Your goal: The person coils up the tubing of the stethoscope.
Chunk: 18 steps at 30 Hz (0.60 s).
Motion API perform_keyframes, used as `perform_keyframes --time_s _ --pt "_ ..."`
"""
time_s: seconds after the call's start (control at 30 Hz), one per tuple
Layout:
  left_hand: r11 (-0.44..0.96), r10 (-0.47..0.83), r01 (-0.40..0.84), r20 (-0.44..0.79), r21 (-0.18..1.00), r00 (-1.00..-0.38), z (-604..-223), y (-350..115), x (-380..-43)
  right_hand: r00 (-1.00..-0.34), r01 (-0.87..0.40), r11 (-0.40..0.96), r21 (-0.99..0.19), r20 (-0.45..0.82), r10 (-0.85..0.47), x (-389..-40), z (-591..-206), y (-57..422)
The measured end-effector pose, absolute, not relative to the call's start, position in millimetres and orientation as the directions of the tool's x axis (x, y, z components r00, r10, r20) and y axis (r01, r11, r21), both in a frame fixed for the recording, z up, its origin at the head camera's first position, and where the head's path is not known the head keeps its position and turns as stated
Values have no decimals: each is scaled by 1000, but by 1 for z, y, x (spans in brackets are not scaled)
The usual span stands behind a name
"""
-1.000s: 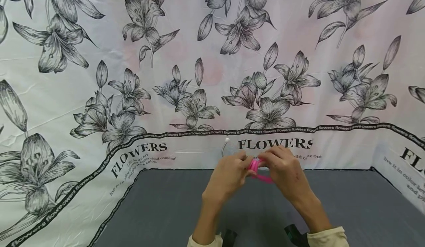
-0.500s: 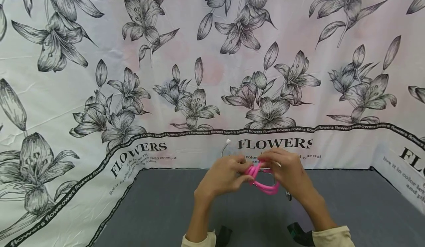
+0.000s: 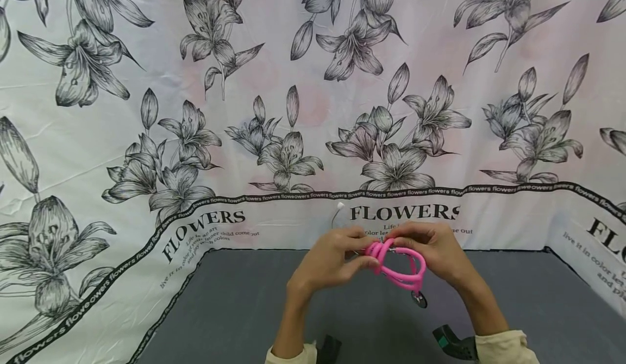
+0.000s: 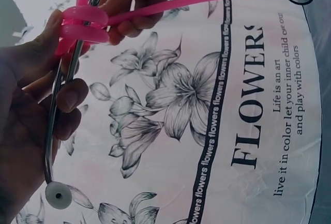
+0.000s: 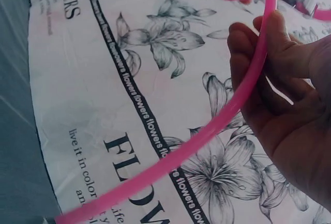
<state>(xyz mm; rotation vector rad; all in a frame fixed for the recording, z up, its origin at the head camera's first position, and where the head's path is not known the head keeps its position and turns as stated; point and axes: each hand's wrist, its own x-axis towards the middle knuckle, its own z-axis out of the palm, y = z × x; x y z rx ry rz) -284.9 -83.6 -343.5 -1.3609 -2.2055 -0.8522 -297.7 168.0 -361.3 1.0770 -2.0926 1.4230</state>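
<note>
A stethoscope with pink tubing (image 3: 402, 282) is held up above the grey table, between both hands. My left hand (image 3: 329, 262) grips its metal ear tubes (image 4: 72, 61) where turns of pink tubing (image 4: 85, 32) wrap round them. One white ear tip (image 4: 58, 195) sticks out past the fingers; in the head view this ear tip (image 3: 340, 205) points up. My right hand (image 3: 440, 251) pinches the tubing close to the wrap, thumb against fingers in the right wrist view. From the tubing's end hangs the round metal chest piece (image 3: 419, 299), below the loops.
The grey tabletop (image 3: 235, 309) stretches below both hands. Behind it rises a white cloth (image 3: 293, 223) printed with flowers and lettering. Dark straps of the wrist cameras (image 3: 455, 344) sit near the cream sleeves (image 3: 506, 347).
The pink loops have come into view and widened between the hands. My right hand has shifted right and away from the left. The chest piece has swung out below the loops.
</note>
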Motion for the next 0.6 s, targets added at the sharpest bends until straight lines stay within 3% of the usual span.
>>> perform_keyframes --time_s 0.4,0.6 --pt "366 510 882 728 298 -458 -342 -77 -284 -789 -589 213 -780 499 -357 -295 -362 167" --pt "426 413 849 768 311 -489 -344 -71 -283 -797 -572 185 -799 488 -356 -294 -361 164"
